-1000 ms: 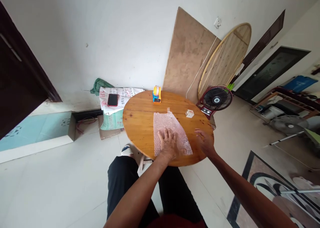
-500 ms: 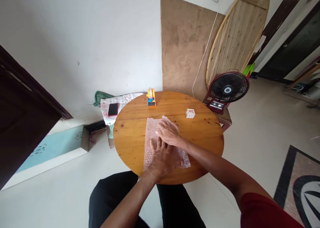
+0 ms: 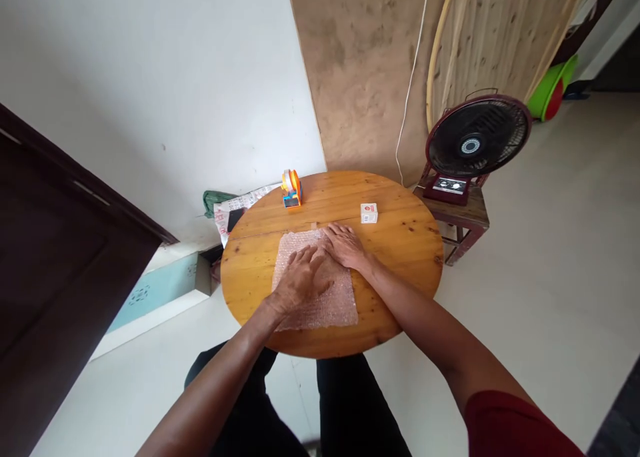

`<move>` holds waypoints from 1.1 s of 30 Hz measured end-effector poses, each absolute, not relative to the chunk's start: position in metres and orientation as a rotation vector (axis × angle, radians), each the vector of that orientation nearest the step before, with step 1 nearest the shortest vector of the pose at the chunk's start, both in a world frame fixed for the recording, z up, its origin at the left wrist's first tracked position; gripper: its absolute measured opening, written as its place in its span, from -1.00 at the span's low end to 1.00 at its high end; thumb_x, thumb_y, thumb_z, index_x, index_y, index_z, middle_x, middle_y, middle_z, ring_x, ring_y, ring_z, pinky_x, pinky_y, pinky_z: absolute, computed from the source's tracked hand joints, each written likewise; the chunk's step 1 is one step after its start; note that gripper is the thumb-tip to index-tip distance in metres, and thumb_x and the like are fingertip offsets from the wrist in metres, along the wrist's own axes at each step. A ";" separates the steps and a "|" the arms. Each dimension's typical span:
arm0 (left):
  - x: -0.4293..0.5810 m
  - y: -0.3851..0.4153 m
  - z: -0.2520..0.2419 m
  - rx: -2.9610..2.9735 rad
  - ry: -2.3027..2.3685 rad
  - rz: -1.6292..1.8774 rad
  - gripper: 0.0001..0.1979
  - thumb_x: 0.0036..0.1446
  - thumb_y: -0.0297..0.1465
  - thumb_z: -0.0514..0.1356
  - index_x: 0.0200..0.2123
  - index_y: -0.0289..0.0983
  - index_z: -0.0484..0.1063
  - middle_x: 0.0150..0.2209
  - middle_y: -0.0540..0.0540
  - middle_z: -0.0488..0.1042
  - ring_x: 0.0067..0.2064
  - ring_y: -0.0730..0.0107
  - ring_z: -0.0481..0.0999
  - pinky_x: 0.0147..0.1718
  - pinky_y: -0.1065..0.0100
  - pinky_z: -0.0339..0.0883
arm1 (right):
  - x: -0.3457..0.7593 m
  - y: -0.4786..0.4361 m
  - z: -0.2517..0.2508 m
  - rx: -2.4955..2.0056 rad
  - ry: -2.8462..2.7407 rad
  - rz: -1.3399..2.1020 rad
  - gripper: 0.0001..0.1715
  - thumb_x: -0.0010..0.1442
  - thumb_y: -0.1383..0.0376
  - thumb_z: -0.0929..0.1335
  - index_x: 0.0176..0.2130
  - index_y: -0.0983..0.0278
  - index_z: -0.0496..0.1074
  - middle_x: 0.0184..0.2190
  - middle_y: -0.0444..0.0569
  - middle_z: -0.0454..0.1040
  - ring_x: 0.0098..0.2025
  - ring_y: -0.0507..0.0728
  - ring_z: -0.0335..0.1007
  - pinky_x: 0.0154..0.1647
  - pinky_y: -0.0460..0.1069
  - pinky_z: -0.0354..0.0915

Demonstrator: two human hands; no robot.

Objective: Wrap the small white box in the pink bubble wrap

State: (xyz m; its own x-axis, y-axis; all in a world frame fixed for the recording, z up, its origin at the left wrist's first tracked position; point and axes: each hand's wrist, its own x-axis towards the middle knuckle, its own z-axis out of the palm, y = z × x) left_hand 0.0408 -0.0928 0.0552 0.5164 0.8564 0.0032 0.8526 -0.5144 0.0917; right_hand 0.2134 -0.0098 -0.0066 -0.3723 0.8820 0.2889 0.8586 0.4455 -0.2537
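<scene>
A sheet of clear, pinkish bubble wrap lies spread on the round wooden table. My left hand rests on its left and middle part, fingers apart. Flat near the sheet's upper right edge is my right hand, its fingers stretched out. Neither hand grips anything. Beyond the hands stands an orange and blue tape dispenser with a roll on it. To the right of it sits a small white box with red print.
A dark red fan stands on a wooden stool at the table's right. Behind the table, a brown board leans on the wall with a white cord in front. A white printed sack lies beyond the table's left edge.
My hands have moved apart, the left one going leftward across the sheet. The bubble wrap now lies flatter and squarer, its right side spread out. The view has shifted and tilted.
</scene>
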 end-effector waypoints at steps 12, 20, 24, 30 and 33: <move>0.054 -0.060 0.009 2.615 1.445 0.059 -0.05 -0.03 0.20 0.13 0.34 -0.13 0.02 0.40 -0.27 -0.15 0.40 -0.14 -0.24 0.24 -0.28 -0.36 | 0.254 -0.003 0.018 -1.520 -1.884 -0.105 -0.44 0.20 0.38 0.21 0.19 0.32 0.25 0.27 0.16 0.18 0.35 0.34 -0.12 0.27 0.32 -0.11; 0.053 -0.059 0.010 2.589 1.431 0.140 -0.06 -0.02 0.19 0.12 0.34 -0.12 0.01 0.40 -0.23 -0.14 0.40 -0.15 -0.28 0.24 -0.28 -0.43 | 0.301 0.030 -0.006 -1.746 -1.605 0.054 -0.30 -0.04 0.38 0.33 0.14 0.24 0.30 0.12 0.15 0.31 0.12 0.38 0.21 0.15 0.29 0.12; 0.054 -0.059 0.014 2.570 1.435 0.121 -0.05 -0.02 0.21 0.11 0.34 -0.13 0.01 0.40 -0.24 -0.17 0.40 -0.17 -0.28 0.23 -0.30 -0.43 | 0.300 0.032 -0.001 -1.700 -1.463 0.165 -0.49 -0.10 0.27 0.40 -0.08 0.26 0.43 -0.11 0.10 0.43 -0.03 0.31 0.32 0.08 0.22 0.21; 0.070 -0.042 0.020 2.561 1.455 0.130 -0.03 -0.06 0.21 0.14 0.31 -0.19 0.07 0.36 -0.32 -0.04 0.38 -0.24 -0.20 0.22 -0.31 -0.35 | 0.272 0.009 0.031 -1.028 -1.295 0.829 -0.38 -0.07 0.14 0.47 -0.02 0.26 0.35 -0.13 -0.02 0.48 -0.13 0.14 0.41 -0.07 0.07 0.34; 0.079 -0.036 0.020 2.519 1.475 0.254 -0.14 0.00 0.12 0.18 0.27 -0.22 0.16 0.34 -0.28 0.05 0.36 -0.21 -0.10 0.24 -0.28 -0.30 | 0.253 -0.017 0.048 -0.796 -1.490 1.238 -0.38 -0.11 0.18 0.52 -0.05 0.23 0.39 -0.13 -0.06 0.50 -0.14 0.13 0.43 -0.11 0.04 0.35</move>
State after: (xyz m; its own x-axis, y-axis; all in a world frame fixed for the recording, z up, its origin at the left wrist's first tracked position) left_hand 0.0791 -0.0355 0.0201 0.4842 0.8739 0.0420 0.8375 -0.4768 0.2669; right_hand 0.2528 -0.0168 0.0476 -0.2831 0.9176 0.2792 -0.1065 0.2592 -0.9599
